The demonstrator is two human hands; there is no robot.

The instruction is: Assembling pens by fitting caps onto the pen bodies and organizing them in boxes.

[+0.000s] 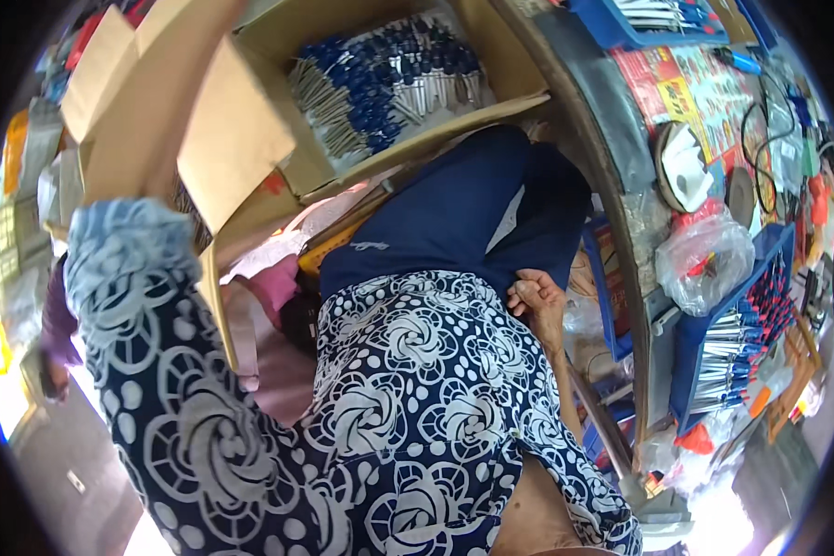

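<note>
My left arm (pixel 125 269), in a navy and white patterned sleeve, reaches up past the open cardboard flaps at the far left. Its forearm (pixel 171 83) is blurred, and the hand lies beyond the upper edge of the picture. My right hand (pixel 537 298) rests at my hip against my dark blue trousers (pixel 435 218). Its fingers are curled in, and nothing shows in them. Beyond my knees stands an open cardboard box (pixel 519 46). Inside lie many screwdriver-like tools (pixel 371 88) with blue handles and metal shafts, heaped in rows.
A dark-edged workbench (pixel 612 148) runs along my right. On it are a blue bin (pixel 686 371) of metal-shafted tools, another blue tray (pixel 612 28), a clear plastic bag (pixel 704 255) and a roll of tape (pixel 681 167). Another person's hand (pixel 56 378) shows at the far left.
</note>
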